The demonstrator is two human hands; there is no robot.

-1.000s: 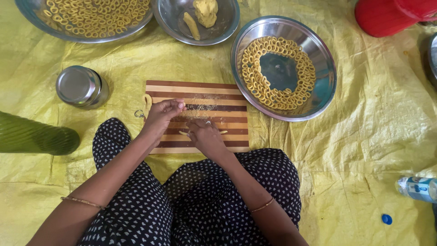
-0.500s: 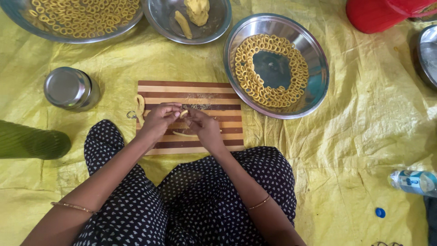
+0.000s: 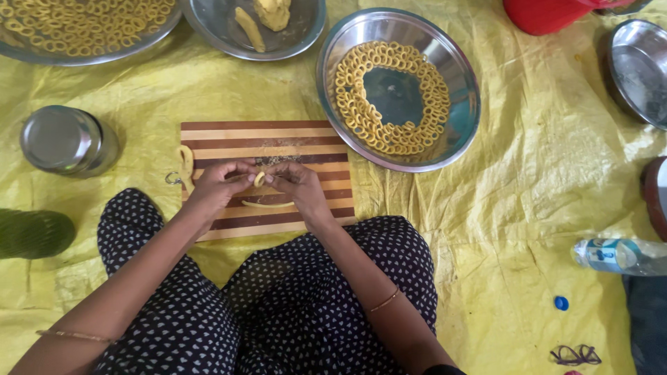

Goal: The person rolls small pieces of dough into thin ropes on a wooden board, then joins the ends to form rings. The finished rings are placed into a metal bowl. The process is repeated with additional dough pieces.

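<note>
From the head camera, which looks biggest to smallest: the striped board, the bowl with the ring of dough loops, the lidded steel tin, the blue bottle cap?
1. Striped board and bowl: look about alike, too close to rank.
2. Steel tin.
3. Blue cap, by far the smallest.

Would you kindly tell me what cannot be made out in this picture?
- Head view: the dough piece is mostly hidden by the fingertips of the left hand and right hand.
- The ring tray and red container are cut off by the top edge.
- The purple item is too small.
</note>
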